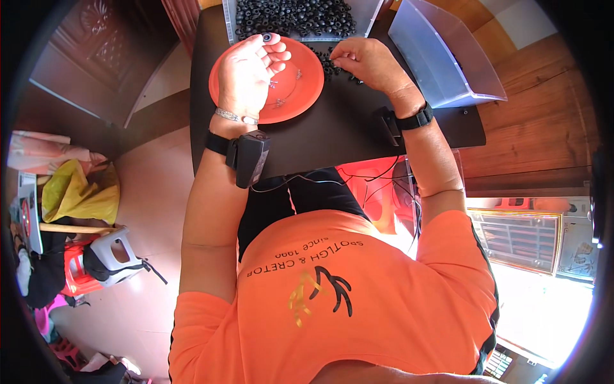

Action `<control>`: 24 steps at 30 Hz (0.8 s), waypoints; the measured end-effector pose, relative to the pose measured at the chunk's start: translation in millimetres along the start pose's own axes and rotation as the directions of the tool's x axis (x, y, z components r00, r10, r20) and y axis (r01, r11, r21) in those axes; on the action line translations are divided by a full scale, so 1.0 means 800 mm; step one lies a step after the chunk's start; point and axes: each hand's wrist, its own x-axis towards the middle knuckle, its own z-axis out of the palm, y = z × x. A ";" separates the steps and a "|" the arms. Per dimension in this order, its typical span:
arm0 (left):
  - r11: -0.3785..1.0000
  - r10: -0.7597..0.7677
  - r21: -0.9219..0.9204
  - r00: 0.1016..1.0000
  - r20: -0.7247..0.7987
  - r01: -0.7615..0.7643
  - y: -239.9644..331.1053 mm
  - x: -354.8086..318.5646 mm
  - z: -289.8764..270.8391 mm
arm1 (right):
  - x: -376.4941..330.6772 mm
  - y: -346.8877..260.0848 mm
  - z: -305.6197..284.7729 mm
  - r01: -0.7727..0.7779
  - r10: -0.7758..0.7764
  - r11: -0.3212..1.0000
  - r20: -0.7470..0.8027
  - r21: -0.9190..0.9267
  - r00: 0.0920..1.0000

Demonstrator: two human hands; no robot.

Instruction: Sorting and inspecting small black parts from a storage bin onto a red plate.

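Over a round orange-red plate (308, 89), my left hand (244, 73) is turned palm up. A small black ring-shaped part (267, 38) is held at its thumb and index fingertips, and the other fingers are loosely curled. Several tiny shiny bits (279, 102) lie on the plate, too small to name. My right hand (374, 64) is closed in a pinch to the right of the plate, just beside a loose scatter of small black parts (327, 67). What its fingertips hold, if anything, is too small to make out.
A clear plastic box (231, 19) full of black ring-shaped parts (294, 16) stands at the far side of the dark table (332, 121). Another translucent bin (441, 57) sits at the right edge. Thin cables (320, 181) run below the table's near edge.
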 end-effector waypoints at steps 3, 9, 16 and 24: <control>1.000 0.006 0.005 1.000 -0.001 -0.006 0.001 0.001 -0.003 | 0.004 0.008 -0.007 0.075 -0.075 0.992 0.001 -0.098 0.997; 1.000 -0.024 -0.010 1.000 0.011 0.024 0.001 0.001 -0.002 | 0.003 0.028 -0.018 -0.005 0.003 0.994 -0.017 -0.111 1.000; 0.999 -0.047 -0.016 0.999 0.023 0.048 0.001 0.004 -0.005 | 0.006 0.036 -0.003 0.059 -0.044 0.965 0.063 -0.257 0.997; 0.996 -0.067 -0.050 0.997 0.034 0.069 0.002 0.005 -0.008 | 0.004 0.029 0.001 0.181 -0.160 0.966 0.127 -0.183 0.979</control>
